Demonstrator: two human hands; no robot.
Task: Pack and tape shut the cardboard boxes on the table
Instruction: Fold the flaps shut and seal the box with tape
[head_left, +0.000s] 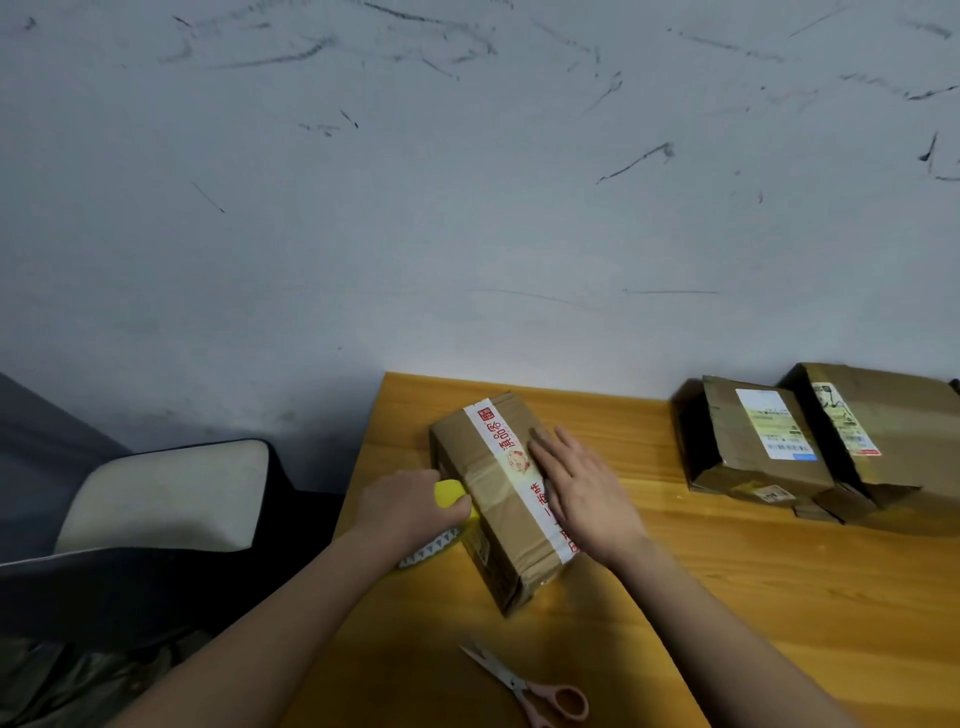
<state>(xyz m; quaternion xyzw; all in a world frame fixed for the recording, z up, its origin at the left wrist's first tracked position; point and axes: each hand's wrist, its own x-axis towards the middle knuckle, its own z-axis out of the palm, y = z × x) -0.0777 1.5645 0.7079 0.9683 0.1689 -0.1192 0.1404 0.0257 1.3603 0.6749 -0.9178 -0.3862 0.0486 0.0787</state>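
A closed brown cardboard box (483, 467) lies at the left end of the wooden table (701, 597). A white tape strip with red print runs along its top, and clear tape crosses it. My right hand (582, 491) lies flat on the box top, fingers straight. My left hand (410, 506) grips a yellow tape dispenser (451, 493) against the box's left side; its tape roll (428, 552) shows below the wrist.
Pink-handled scissors (530, 688) lie near the table's front edge. Two more cardboard boxes (753, 447) with shipping labels stand at the back right, flaps loose. A dark chair with a pale cushion (166, 499) stands left of the table. A scuffed wall is behind.
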